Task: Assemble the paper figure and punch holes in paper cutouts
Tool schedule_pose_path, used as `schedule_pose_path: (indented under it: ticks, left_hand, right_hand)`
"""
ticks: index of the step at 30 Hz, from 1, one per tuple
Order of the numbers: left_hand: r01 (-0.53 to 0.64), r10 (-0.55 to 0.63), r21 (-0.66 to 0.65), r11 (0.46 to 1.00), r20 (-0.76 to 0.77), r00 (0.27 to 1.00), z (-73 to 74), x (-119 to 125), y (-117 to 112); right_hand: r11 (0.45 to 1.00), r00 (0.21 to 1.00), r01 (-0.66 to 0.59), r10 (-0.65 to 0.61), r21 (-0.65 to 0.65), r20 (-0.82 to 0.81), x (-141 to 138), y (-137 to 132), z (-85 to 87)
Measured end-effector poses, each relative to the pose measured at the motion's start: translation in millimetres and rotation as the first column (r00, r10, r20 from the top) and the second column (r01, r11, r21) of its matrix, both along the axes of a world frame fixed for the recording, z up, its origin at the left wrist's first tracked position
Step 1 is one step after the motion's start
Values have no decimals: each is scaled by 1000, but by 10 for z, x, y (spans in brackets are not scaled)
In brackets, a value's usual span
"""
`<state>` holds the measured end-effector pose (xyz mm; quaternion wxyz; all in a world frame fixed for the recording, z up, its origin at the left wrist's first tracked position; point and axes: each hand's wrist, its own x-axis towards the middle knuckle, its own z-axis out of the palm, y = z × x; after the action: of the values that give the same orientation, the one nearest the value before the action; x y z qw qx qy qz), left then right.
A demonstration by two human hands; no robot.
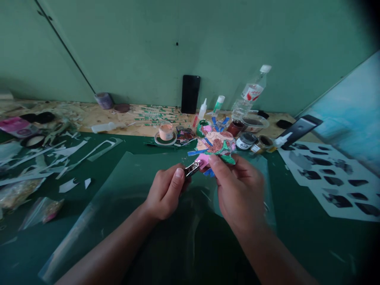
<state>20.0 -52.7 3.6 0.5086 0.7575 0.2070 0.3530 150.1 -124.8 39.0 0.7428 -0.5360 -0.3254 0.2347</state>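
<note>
My left hand (pixel 166 190) is closed round a small metal clipper-like tool (pixel 192 168), thumb pressed on top, its jaws at the lower edge of a coloured paper cutout. My right hand (pixel 237 190) pinches that cutout (pixel 215 146), a painted figure in pink, green, blue and orange, and holds it upright above the green table. Both hands hover over a clear plastic sheet (pixel 118 198).
Paint jars (pixel 246 141), a peach pot (pixel 165 131), glue bottles (pixel 202 109), a water bottle (pixel 252 93) and a black phone (pixel 190 94) line the back. White paper scraps (pixel 68 158) lie left, a printed sheet of dark shapes (pixel 332 178) right.
</note>
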Motion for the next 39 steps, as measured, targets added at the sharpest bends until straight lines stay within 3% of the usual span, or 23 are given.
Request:
schedule_pose_path:
  ticks: [7, 17, 39]
  left_hand:
    - [-50, 51, 47, 998, -24, 998, 2, 1, 5]
    - [-17, 18, 59, 998, -24, 1000, -4, -9, 19]
    - [-74, 79, 119, 990, -33, 996, 7, -21, 19]
  right_hand:
    - [999, 999, -28, 27, -27, -27, -1, -25, 3]
    - [1000, 999, 0, -1, -30, -42, -16, -25, 12]
    - [997, 995, -54, 50, -48, -82, -21, -38, 47]
